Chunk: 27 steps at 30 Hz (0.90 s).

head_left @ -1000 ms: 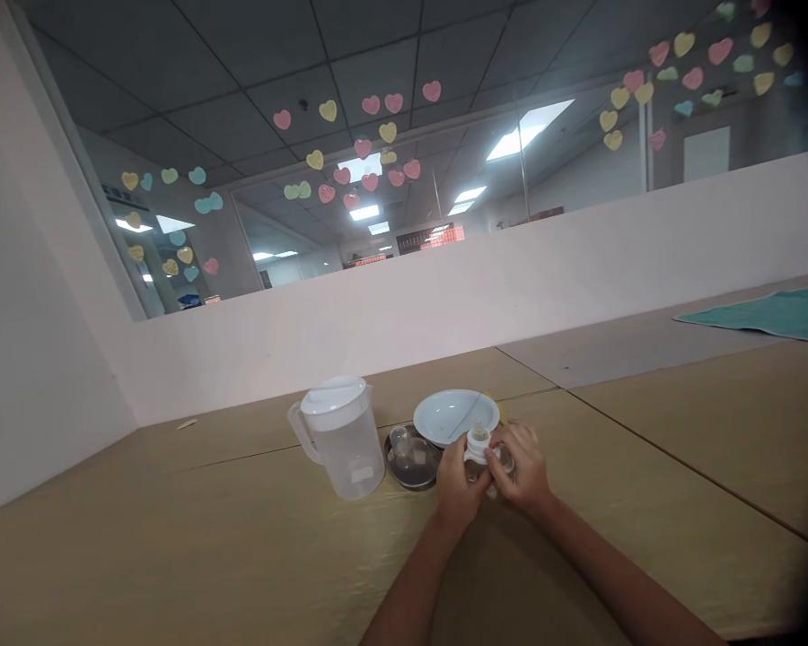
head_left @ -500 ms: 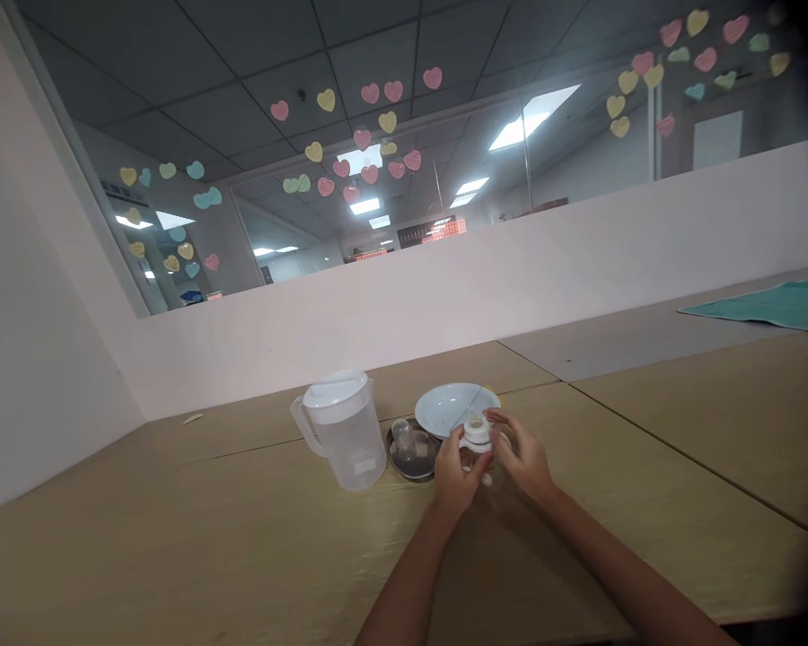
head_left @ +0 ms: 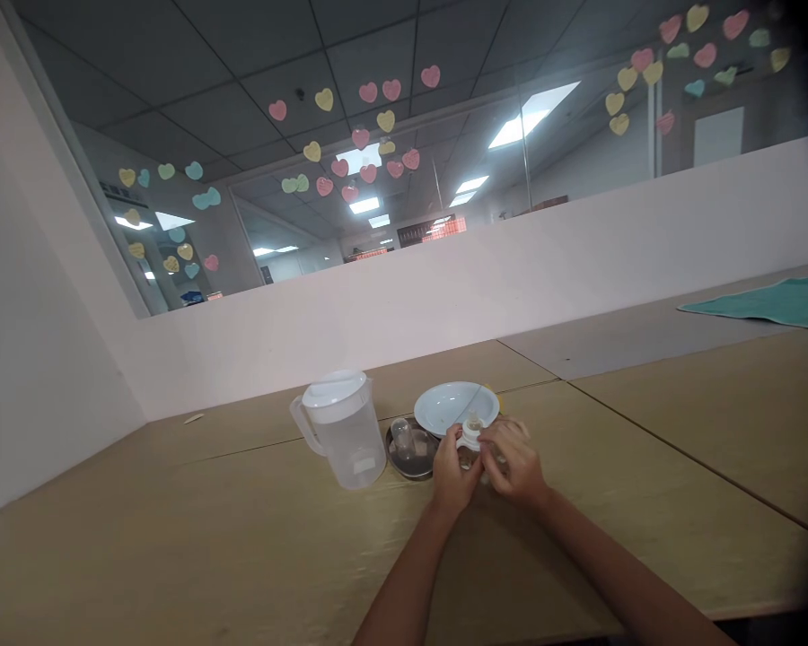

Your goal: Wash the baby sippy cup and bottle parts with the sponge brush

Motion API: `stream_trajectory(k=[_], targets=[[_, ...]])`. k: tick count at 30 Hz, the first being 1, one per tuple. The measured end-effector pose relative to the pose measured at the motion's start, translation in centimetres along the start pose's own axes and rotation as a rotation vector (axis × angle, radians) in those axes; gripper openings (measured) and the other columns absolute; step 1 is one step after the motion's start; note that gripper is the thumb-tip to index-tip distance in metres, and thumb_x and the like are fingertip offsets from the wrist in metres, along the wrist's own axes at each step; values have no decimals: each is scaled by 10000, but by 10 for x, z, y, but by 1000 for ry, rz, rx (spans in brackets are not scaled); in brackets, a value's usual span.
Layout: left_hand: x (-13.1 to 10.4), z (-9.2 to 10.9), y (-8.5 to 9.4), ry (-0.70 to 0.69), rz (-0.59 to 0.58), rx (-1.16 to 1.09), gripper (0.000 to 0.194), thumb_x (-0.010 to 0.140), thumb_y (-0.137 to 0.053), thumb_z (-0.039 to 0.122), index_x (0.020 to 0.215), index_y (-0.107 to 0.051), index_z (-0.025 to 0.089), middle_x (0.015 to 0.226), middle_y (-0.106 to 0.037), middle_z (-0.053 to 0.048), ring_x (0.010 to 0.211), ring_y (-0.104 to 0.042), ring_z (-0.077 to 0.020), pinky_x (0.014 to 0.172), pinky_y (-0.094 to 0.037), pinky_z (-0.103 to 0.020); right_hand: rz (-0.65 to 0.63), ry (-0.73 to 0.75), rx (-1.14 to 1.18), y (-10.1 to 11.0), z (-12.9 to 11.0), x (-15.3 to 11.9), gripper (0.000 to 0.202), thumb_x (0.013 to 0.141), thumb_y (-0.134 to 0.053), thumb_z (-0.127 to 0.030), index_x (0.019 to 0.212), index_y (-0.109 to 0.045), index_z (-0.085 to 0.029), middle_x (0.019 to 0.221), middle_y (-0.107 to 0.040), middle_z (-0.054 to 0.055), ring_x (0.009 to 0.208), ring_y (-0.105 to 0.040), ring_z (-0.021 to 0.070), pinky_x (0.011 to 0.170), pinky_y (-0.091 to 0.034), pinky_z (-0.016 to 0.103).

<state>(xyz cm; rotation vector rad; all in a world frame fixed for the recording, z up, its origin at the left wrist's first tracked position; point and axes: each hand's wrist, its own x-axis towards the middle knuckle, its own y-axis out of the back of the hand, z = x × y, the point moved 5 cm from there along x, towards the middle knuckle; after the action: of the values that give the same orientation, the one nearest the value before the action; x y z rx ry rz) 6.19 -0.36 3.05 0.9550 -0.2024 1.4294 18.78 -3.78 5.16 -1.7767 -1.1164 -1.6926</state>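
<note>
Bottle, baby type by the looks of it, sits right between both hands, so there's no reach to speak of from where I'm watching. Its long axis is roughly upright, with the clear teat at the top and the white collar just under it. The left hand is wrapped round the left side, gripping it. The right hand has its fingers bunched on the right side by the collar and is gripping too, as I read it. Neither hand is really nearer, since both touch it; the left just covers more of the lower part. Most of the body is hidden by fingers, so I can't tell what's inside.

Headcount: two hands, one bottle, one plastic pitcher with its white lid on, one steel bowl just right of that in my view, and one clear dome-shaped piece lying in the bowl. One shallow white dish stands just beyond the hands, with one yellow bit poking out at its right edge, too small to identify. Farther out on the table there's one pale sliver off left and one teal cloth off right.
</note>
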Motion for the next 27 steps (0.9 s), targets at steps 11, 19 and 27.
stream_trajectory(k=[11,19,27], targets=[[2,7,0,70,-14,-31,366,781,-587,383,1079,-481,199,988,-638,-29,677,-567,-116,637,-458,-234,30,-411,193,-9,26,-4,387,776,-490,-227,1163,-486,-210,1148,-598,91,1072,-546,224,910,-424,401],[2,-7,-1,90,-5,-3,573,754,-610,306,1277,-400,202,1001,-662,-42,623,-557,-102,642,-463,-229,-81,-581,232,-22,39,-7,436,734,-596,-379,1130,-526,-212,1011,-595,72,979,-566,236,879,-448,399],[3,-4,2,32,-54,12,764,775,-613,391,1405,-231,190,1063,-670,-66,777,-622,-156,722,-484,-272,-175,-517,338,-30,42,-9,338,820,-502,-445,1039,-596,-206,1060,-608,81,1007,-557,233,889,-437,378]])
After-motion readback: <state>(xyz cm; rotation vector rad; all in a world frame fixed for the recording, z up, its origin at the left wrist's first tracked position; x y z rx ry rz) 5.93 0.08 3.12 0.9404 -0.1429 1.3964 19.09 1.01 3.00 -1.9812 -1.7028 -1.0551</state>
